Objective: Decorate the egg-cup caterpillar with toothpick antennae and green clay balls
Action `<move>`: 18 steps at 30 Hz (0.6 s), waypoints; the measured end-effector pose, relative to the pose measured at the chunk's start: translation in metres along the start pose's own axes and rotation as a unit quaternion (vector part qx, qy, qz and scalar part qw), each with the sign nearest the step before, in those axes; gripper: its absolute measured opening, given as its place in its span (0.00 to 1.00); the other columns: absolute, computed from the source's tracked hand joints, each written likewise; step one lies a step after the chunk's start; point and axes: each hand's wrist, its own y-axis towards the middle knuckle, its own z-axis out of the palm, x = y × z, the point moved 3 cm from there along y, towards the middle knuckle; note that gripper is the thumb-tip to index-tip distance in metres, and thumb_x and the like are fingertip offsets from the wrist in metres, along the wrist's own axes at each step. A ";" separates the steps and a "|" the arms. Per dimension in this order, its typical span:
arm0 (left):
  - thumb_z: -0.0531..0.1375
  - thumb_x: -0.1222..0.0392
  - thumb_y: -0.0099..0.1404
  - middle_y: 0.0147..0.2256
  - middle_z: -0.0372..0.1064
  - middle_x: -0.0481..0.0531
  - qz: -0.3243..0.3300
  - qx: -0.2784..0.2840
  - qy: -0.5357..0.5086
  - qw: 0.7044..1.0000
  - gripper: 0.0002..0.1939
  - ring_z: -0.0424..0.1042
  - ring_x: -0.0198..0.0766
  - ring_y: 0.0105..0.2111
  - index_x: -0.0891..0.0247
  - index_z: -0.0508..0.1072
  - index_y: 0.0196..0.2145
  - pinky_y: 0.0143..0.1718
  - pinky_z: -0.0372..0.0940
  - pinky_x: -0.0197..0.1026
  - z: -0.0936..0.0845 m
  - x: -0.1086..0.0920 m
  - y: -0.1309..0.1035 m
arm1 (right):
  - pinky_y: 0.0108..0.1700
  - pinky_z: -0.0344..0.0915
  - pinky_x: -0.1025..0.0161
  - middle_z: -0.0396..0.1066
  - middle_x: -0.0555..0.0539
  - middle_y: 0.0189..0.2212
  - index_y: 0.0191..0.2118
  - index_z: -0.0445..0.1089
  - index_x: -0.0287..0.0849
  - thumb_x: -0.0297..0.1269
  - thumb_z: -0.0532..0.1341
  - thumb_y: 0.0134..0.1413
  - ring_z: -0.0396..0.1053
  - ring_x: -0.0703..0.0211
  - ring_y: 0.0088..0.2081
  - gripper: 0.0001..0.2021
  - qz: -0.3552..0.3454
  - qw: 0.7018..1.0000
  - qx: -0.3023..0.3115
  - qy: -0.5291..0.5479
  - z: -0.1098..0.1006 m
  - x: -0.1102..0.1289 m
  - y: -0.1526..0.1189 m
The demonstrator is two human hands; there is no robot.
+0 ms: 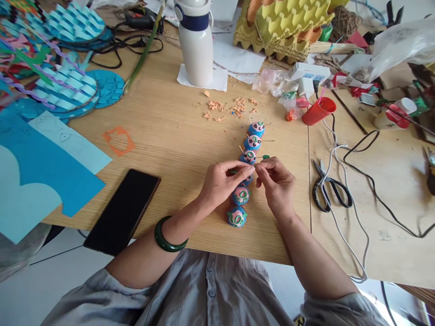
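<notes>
from afar i see my left hand (226, 183) and right hand (277, 183), fingertips pressed together, on what i can't tell, over the row of balls (241, 195) on the table (170, 136). they look light, easily dented; i'd grip their blue sides.

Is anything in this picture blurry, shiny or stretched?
In the head view, the small round blue-and-pink pieces look fairly crisp; the light-brown wooden table has a pale sheen at right; the clear plastic bag looks smeary and stretched; anything between the bare left hand and right hand is too fine to identify.
</notes>
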 end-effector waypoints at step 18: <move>0.63 0.45 0.65 0.27 0.77 0.50 0.036 -0.039 0.026 0.998 0.19 0.70 0.30 0.26 0.65 0.81 0.30 0.25 0.61 0.32 -0.003 -0.001 -0.001 | 0.20 0.62 0.69 0.69 0.54 0.23 0.29 0.75 0.43 0.50 0.73 0.49 0.62 0.71 0.20 0.15 0.064 0.998 -0.003 0.004 0.001 0.003 0.001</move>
